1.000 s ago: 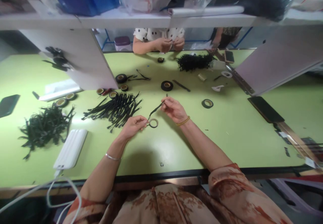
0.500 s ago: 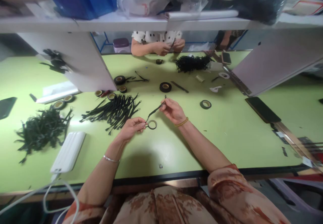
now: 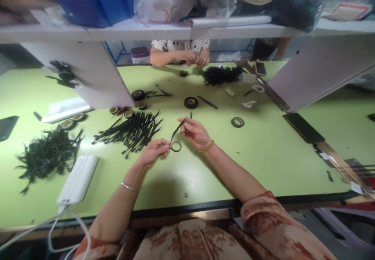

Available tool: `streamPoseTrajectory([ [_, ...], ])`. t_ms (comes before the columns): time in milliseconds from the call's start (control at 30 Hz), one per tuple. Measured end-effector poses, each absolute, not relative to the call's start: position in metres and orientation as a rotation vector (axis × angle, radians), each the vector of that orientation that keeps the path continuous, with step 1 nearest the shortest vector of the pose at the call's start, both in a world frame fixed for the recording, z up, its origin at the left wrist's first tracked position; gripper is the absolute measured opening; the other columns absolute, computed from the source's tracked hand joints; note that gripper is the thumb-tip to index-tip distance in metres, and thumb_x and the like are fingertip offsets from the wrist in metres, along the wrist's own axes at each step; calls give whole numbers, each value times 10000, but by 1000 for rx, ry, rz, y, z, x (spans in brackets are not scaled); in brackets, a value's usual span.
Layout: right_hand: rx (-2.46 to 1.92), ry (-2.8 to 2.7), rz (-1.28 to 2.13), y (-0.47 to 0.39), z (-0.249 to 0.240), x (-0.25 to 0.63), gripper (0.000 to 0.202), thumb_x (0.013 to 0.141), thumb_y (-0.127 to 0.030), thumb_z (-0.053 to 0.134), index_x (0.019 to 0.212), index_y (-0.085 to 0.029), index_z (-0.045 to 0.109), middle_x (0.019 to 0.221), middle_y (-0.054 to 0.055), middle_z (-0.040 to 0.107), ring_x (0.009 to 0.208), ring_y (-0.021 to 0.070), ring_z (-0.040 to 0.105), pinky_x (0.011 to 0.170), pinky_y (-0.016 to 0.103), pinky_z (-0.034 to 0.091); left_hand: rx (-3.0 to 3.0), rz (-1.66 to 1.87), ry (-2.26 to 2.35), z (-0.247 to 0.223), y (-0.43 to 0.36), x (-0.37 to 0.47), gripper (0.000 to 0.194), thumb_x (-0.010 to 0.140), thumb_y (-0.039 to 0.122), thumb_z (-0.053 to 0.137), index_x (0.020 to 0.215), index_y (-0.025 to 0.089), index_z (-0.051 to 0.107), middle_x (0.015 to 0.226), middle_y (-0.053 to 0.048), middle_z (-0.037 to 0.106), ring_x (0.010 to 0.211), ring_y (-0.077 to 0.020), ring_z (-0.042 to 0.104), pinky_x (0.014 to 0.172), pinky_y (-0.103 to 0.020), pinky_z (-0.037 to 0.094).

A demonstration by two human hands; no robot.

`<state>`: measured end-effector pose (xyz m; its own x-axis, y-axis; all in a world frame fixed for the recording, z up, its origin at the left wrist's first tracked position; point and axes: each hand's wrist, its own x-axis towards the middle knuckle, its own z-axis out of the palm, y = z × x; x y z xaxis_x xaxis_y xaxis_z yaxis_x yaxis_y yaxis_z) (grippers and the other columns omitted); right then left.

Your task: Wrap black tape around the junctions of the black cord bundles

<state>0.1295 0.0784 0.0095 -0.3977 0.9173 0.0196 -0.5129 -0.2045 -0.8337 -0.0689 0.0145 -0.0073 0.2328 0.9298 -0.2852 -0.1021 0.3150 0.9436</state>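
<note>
Between my two hands, a thin black strip (image 3: 177,129) with a looped upper end slants up to the right. My left hand (image 3: 156,151) pinches its lower end, right beside a narrow tape ring (image 3: 176,146). At the upper end, my right hand (image 3: 195,132) has its fingers closed round the strip near the loop. A small dark tip (image 3: 191,115) shows just above the right hand's fingers. Left of my hands lies a pile of black strips (image 3: 136,129) on the green table (image 3: 205,182).
A black tape roll (image 3: 191,103) and another roll (image 3: 237,122) lie beyond my hands. At left are a second dark pile (image 3: 49,154) and a white power bank (image 3: 78,180) with a cable. A phone (image 3: 304,128) lies right. Across the table sits a person in dotted sleeves.
My right hand has shifted slightly left, and the strip between my hands now stands steeper, with its loop visible. My left hand has barely moved. The person opposite has brought their hands closer together.
</note>
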Motion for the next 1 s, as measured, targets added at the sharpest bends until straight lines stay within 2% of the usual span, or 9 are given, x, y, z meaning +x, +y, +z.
streamPoseTrajectory([
  [167,-697,-959,1737,76,11,127,275,647,-367,832,846,-200,743,610,-41,613,579,79,543,594,228,471,998,828,1048,-7,12,-66,384,656,439,822,776,116,654,629,-12,628,515,-71,513,499,-205,366],
  [333,-691,-989,1716,72,14,125,318,658,-363,827,930,-222,743,648,-36,634,607,91,558,600,234,472,999,809,1049,-8,11,-65,400,661,460,814,799,118,658,627,-11,624,518,-75,520,502,-207,376],
  [467,-731,-997,1587,71,14,122,231,645,-353,837,792,-214,725,733,-23,661,586,76,547,568,225,450,1014,773,1046,-10,10,-65,390,681,462,800,808,120,661,619,-10,623,506,-76,526,489,-204,373],
  [633,-820,-1097,1390,68,16,119,205,693,-367,792,707,-195,682,593,-31,591,539,91,507,564,245,437,1046,724,1014,-12,10,-65,376,707,455,782,816,117,659,626,-13,630,501,-79,547,475,-199,369],
  [733,-875,-1127,1321,66,18,118,222,712,-385,768,690,-197,652,577,-35,573,533,97,490,573,258,439,1056,707,1009,-11,10,-65,374,716,461,771,810,119,654,628,-16,637,502,-83,560,471,-197,369],
  [900,-871,-1119,1364,65,18,117,221,706,-402,761,751,-201,683,625,-16,617,560,102,514,560,256,417,1047,685,1015,-7,10,-65,377,631,403,838,804,126,648,655,-23,666,521,-93,585,490,-199,386],
  [1000,-852,-1161,1451,64,16,116,253,702,-405,761,842,-199,716,641,-12,632,571,104,529,548,253,398,1042,741,1027,-8,10,-65,363,642,404,828,793,129,646,654,-26,669,518,-94,583,482,-200,377],
])
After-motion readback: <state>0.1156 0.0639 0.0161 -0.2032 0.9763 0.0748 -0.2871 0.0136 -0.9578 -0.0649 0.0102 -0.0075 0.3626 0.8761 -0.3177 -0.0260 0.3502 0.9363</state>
